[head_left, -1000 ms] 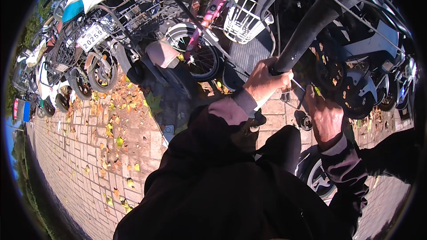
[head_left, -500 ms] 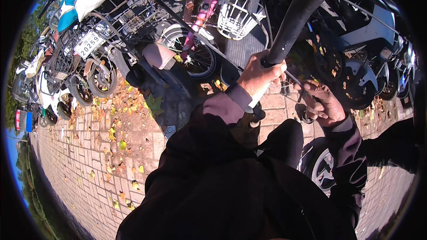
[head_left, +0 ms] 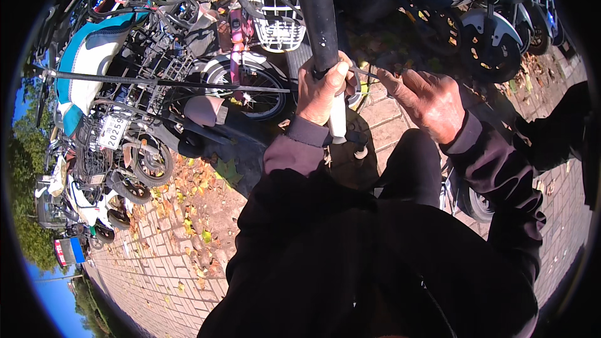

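Observation:
A thick black tube comes down from the upper edge, and my left hand is wrapped round its lower end. Just under that hand a short white piece sticks out; its kind is not plain. To the right my right hand is closed, back of the hand up, with the forefinger reaching toward the tube. At its fingertips is a thin grey rod, running toward the tube's end. The inner fingers of both hands are hidden.
Behind stand a pink bicycle with a white basket and a scooter with a teal-and-white cover. More scooters are at the right. Fallen leaves lie on brick paving. A wheel shows beside my knee.
The view has shifted, so the tube and my left hand appear farther left and steeper. My right hand has turned back up and risen, its forefinger straighter along the thin rod.

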`<state>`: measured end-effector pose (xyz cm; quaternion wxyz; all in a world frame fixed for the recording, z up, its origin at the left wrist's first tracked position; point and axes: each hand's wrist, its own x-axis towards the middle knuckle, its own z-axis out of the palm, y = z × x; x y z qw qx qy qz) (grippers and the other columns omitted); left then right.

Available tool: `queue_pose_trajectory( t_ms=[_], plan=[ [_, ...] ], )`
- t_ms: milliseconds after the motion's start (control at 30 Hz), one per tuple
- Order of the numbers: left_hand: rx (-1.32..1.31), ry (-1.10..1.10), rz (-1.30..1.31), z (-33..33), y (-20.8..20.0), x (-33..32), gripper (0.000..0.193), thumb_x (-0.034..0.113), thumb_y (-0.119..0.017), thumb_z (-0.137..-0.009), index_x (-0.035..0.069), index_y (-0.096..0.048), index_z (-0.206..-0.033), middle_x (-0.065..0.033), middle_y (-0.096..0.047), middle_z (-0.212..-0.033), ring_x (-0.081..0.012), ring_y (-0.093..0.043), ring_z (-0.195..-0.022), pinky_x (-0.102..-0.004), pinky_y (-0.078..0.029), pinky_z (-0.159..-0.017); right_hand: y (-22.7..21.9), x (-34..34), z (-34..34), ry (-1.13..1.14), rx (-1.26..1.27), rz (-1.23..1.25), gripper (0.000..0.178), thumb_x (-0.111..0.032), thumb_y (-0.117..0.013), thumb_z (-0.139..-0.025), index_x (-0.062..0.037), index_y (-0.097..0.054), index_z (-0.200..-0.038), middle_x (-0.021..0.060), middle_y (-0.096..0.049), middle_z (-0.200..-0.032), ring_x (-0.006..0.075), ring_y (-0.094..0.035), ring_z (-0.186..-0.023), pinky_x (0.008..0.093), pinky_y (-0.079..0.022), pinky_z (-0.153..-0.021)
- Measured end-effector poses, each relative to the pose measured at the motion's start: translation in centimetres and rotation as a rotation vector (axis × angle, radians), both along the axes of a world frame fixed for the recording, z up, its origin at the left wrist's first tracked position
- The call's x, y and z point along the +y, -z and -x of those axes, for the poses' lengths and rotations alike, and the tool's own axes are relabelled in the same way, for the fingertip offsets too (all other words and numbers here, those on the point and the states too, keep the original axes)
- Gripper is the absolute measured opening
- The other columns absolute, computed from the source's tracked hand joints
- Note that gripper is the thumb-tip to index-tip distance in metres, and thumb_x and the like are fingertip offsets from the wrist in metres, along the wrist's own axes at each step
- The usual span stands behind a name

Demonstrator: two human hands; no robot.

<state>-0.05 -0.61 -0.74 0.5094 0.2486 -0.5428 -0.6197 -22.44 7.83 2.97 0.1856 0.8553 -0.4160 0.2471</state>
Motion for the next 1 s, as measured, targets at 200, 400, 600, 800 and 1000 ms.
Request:
queue_pose_trajectory(
  t_ms=[200,400,600,800,1000],
  plan=[
    [0.073,0.113,0.024,0.0,1.3,-1.0,0.089,0.084,-0.06,-0.079,-0.002,-0.061,-0.102,-0.0085,-0.062,-0.071,-0.0158,-0.06,-0.062,-0.0278,-0.049,-0.058,-0.2,-2.3,0.0,-0.289,-1.03,-0.907,0.016,-0.014,-0.067,-0.098,-0.0049,-0.071,-0.111,0.0033,-0.062,-0.068,0.0157,-0.056,-0.054,0.0295,-0.043,-0.049],
    [0.082,0.089,0.004,0.1,1.7,-1.3,0.095,0.09,-0.049,-0.079,-0.002,-0.06,-0.099,-0.0089,-0.06,-0.067,-0.0176,-0.059,-0.057,-0.0289,-0.048,-0.054,0.2,-3.1,2.1,-0.169,-1.419,-1.663,0.023,-0.024,-0.07,-0.098,-0.0055,-0.073,-0.112,-0.0032,-0.046,-0.057,0.0052,-0.033,-0.041,0.0237,-0.027,-0.04],
    [0.023,0.033,-0.001,0.2,1.3,-1.3,0.095,0.092,-0.047,-0.078,-0.001,-0.06,-0.095,-0.0095,-0.059,-0.063,-0.0204,-0.058,-0.053,-0.0309,-0.048,-0.05,0.8,-3.4,1.3,-0.153,-0.689,-0.741,0.027,-0.031,-0.068,-0.099,-0.0041,-0.072,-0.102,0.0084,-0.062,-0.069,0.0204,-0.058,-0.055,0.0329,-0.047,-0.052],
    [0.055,0.028,-0.009,0.3,1.4,-1.3,0.091,0.089,-0.056,-0.077,-0.001,-0.06,-0.096,-0.0102,-0.059,-0.064,-0.0211,-0.059,-0.053,-0.0316,-0.049,-0.049,1.4,-2.5,0.2,0.058,-0.313,-0.281,0.022,-0.028,-0.071,-0.095,-0.0062,-0.068,-0.094,0.0164,-0.069,-0.079,0.036,-0.07,-0.075,0.041,-0.056,-0.067],
    [-0.026,-0.049,-0.102,0.2,1.8,-1.8,0.093,0.096,-0.046,-0.074,0.006,-0.058,-0.093,-0.0089,-0.057,-0.068,-0.0229,-0.054,-0.057,-0.034,-0.043,-0.053,2.0,-1.9,0.6,0.009,-0.337,-0.19,0.029,-0.011,-0.07,-0.09,-0.0059,-0.061,-0.116,0.0161,-0.069,-0.087,0.0345,-0.069,-0.085,0.0435,-0.053,-0.071]
  ],
)
